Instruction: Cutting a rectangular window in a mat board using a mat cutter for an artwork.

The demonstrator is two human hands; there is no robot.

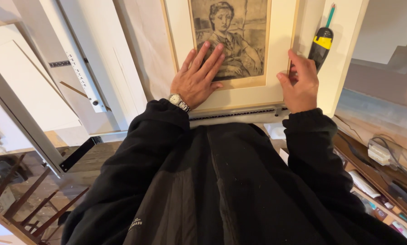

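While the black jacket sleeves fill the near view, both hands rest further out on a framed, matted charcoal portrait [253,88] lying flat on the pale surface [135,59]. The left hand [198,77], a wristwatch [179,101] at its cuff, lies spread and flat, fingers over the picture's lower left corner, gripping nothing. The right hand [301,84] pinches the frame's right-hand wooden edge, thumb on the mat. I'd judge the piece stiff but fragile, its face easily marked, best held by the outer rails. A ridged metal strip [237,113] runs just below the frame. Beyond the right hand lies a yellow-and-black screwdriver [322,44].
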